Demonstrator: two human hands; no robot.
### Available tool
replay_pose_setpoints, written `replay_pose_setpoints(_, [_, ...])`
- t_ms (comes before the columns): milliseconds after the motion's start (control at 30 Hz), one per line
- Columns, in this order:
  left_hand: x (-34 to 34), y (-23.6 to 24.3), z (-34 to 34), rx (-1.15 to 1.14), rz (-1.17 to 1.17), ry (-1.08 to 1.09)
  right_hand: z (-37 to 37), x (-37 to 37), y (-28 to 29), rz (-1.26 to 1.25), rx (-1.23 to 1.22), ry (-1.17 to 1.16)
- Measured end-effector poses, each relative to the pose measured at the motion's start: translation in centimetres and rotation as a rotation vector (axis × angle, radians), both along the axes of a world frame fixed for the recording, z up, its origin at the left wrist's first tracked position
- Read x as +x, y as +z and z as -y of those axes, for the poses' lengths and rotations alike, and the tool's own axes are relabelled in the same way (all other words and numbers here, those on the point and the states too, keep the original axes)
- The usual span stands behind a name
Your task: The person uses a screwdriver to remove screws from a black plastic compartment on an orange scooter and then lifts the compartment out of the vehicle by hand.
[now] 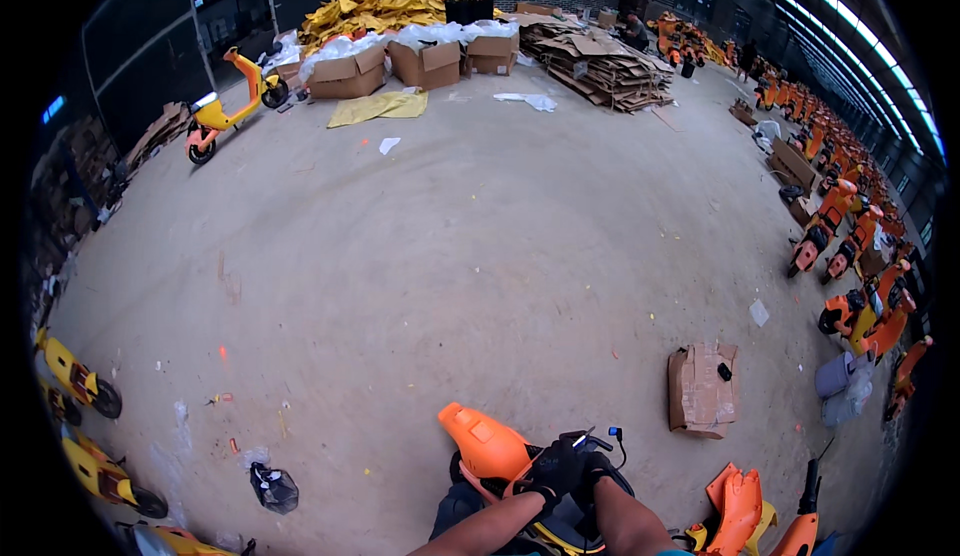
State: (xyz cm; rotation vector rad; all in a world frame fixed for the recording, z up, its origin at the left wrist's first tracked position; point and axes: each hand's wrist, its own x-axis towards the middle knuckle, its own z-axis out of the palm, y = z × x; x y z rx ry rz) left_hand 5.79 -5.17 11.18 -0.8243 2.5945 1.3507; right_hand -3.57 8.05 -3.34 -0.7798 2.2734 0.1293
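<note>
At the lower middle, an orange scooter body panel (478, 434) sits over a partly hidden black and yellow scooter front. Both my hands, in black gloves, are close together just right of the panel. My left hand (550, 474) is closed, with a slim light-coloured item (580, 440) at its fingertips; what exactly it grips is unclear. My right hand (595, 467) is behind it, its fingers mostly hidden. A black cable with a blue-tipped fitting (615, 434) rises beside them.
A cardboard piece (690, 396) and orange panels (738, 506) are at right, a black bag (272, 486) and yellow scooters (65, 371) at left. Rows of orange scooters (840, 216) line the right. Open boxes (345, 76), yellow parts and flattened cardboard (590, 56) are at the back, near a person (633, 32).
</note>
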Motion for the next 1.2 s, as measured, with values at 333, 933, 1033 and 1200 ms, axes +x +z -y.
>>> replay_pose_setpoints(333, [-1.0, -4.0, -1.9, -0.109, -0.028, -0.092, -4.4, -0.4, -5.8, 0.052, -0.238, -0.419])
replay_pose_setpoints(933, [-1.1, -6.1, -2.0, -0.246, -0.023, -0.097, -0.5, 0.0, 5.1, -0.063, -0.23, -0.282])
replay_pose_setpoints(1033, [-1.4, -5.1, -2.6, -0.279, -0.08, -0.077, -1.9, 0.3, 2.2, -0.132, -0.237, -0.217])
replay_pose_setpoints(1200, [-1.4, -4.7, -2.4, -0.275, -0.084, -0.097, -1.9, 0.0, 3.1, -0.122, -0.278, -0.252])
